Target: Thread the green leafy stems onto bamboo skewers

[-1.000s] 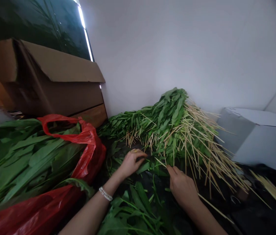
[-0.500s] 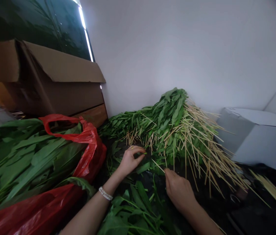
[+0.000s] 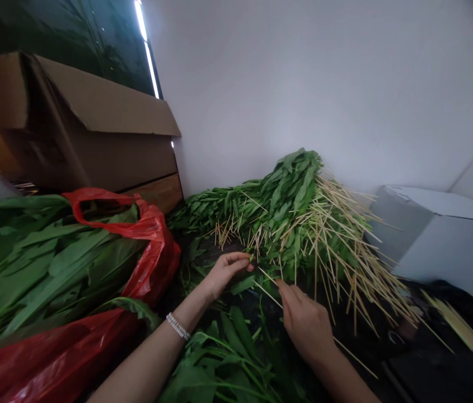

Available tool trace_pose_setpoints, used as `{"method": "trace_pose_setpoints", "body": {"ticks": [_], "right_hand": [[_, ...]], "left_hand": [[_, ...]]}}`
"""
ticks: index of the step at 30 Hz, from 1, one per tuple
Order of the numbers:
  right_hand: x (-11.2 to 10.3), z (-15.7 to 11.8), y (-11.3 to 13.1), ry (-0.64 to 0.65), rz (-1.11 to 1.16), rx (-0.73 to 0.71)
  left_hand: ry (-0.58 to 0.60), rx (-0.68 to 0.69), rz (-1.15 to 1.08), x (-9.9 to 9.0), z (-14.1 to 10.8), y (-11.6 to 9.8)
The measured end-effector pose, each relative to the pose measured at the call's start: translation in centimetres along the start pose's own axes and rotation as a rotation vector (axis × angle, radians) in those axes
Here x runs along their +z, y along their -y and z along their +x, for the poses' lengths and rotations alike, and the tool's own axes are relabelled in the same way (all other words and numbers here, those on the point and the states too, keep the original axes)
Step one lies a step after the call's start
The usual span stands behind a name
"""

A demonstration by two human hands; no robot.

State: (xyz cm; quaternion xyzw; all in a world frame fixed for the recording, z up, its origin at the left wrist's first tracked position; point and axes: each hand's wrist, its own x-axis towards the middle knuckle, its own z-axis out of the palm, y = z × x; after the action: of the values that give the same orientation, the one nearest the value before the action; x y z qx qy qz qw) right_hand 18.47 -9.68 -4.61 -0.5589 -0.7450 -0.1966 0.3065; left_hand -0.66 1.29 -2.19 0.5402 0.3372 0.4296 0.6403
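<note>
My left hand [image 3: 228, 274], with a beaded bracelet at the wrist, pinches a small green piece of leaf or stem [image 3: 251, 258] between thumb and fingertips. In my right hand [image 3: 307, 320] is a thin wooden skewer [image 3: 267, 274], its tip pointing left toward the green piece, with a small gap between them. Another skewer [image 3: 356, 358] runs under my right hand; whether the hand also grips it, I cannot tell. Loose long green leaves [image 3: 228, 358] lie below the hands. Just behind them is a heap of leaves [image 3: 295, 190] threaded on many skewers.
At the left, a red plastic bag [image 3: 152, 240] is full of large leaves [image 3: 51, 268]. A cardboard box [image 3: 106, 151] stands behind it. To the right are a white box [image 3: 463, 240] and a bundle of skewers [image 3: 463, 330]. A pale wall [image 3: 303, 84] closes off the back.
My right hand with the skewer has shifted slightly up and left. The left hand keeps its pinch on the green piece. The second skewer now shows beneath my right hand.
</note>
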Motion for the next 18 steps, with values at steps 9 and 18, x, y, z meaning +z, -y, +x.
{"method": "trace_pose_setpoints", "body": {"ticks": [9,18], "right_hand": [[-0.16,-0.05,0.23,0.005,0.024,-0.002],[-0.02,-0.12,0.22,0.014,0.019,0.025]], "left_hand": [[0.029,0.008,0.035,0.54,-0.41,0.06],[-0.014,0.027,0.096,0.70,-0.33,0.36]]}}
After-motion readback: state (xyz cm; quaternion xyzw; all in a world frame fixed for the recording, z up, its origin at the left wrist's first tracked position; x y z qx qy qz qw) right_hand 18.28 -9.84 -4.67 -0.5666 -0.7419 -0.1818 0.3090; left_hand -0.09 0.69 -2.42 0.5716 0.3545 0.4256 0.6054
